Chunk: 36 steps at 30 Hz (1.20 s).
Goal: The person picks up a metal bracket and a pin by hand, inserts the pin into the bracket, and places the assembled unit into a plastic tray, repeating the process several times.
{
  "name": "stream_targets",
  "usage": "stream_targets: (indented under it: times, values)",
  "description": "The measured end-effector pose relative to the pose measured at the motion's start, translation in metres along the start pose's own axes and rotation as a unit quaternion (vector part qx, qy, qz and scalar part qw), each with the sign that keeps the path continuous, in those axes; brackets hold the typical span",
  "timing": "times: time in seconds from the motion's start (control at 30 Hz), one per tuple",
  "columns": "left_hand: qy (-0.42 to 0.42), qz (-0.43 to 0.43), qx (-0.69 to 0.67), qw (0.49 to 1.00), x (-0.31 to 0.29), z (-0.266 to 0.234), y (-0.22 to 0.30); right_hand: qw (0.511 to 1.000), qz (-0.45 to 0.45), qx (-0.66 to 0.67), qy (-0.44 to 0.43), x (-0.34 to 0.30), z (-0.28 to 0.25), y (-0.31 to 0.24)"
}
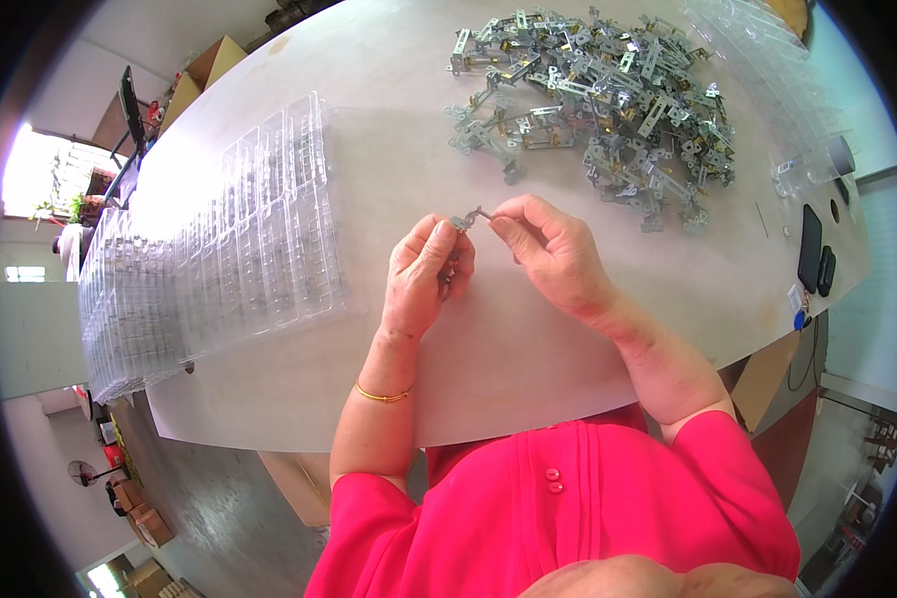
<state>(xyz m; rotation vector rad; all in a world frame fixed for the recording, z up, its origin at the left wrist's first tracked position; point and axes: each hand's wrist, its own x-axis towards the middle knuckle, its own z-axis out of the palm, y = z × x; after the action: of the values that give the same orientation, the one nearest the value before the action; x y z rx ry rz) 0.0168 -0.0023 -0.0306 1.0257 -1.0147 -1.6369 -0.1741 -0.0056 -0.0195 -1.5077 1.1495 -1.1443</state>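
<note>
My left hand [421, 274] is closed around a small silver metal bracket [461, 223], whose top end sticks out above the thumb. The rest of the bracket is hidden in the palm and fingers. From the right, my right hand [553, 249] pinches a short thin metal pin [483, 212] between thumb and fingertips. The pin's tip meets the upper end of the bracket; whether it is fixed to it I cannot tell. Beyond both hands lies a heap of similar metal brackets [608, 90], some with brass-coloured parts.
Clear plastic trays [279, 214] with rows of compartments lie on the left, stacked higher at the table's left edge. More clear trays [757, 80] stand at the far right. A dark phone [810, 247] and a small black object [826, 270] rest near the right edge of the white table [528, 379].
</note>
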Motion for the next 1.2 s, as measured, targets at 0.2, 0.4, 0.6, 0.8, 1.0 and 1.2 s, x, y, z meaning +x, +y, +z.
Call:
stream_targets:
  times: [0.2, 0.4, 0.6, 0.8, 1.0, 1.2]
  values:
    - [0.005, 0.071, 0.105, 0.992, -0.001, -0.004, -0.004, 1.0, 0.013, -0.01, -0.014, 0.0, -0.002, -0.005]
    - [0.003, 0.072, 0.113, 0.991, -0.002, -0.006, 0.0, 0.993, 0.078, 0.052, -0.067, 0.002, -0.006, -0.009]
    - [-0.026, 0.06, 0.201, 0.977, -0.004, 0.001, 0.003, 0.968, 0.148, 0.168, -0.117, 0.006, -0.014, -0.011]
    - [-0.043, 0.107, 0.25, 0.961, -0.003, 0.001, -0.002, 0.947, 0.189, 0.201, -0.163, 0.012, -0.022, -0.009]
    - [-0.066, 0.188, 0.345, 0.917, -0.003, 0.006, -0.004, 0.962, 0.12, 0.185, -0.161, 0.012, -0.018, 0.011]
    - [-0.008, 0.282, 0.42, 0.862, -0.001, 0.012, -0.008, 0.983, 0.025, 0.176, -0.043, 0.011, -0.012, 0.007]
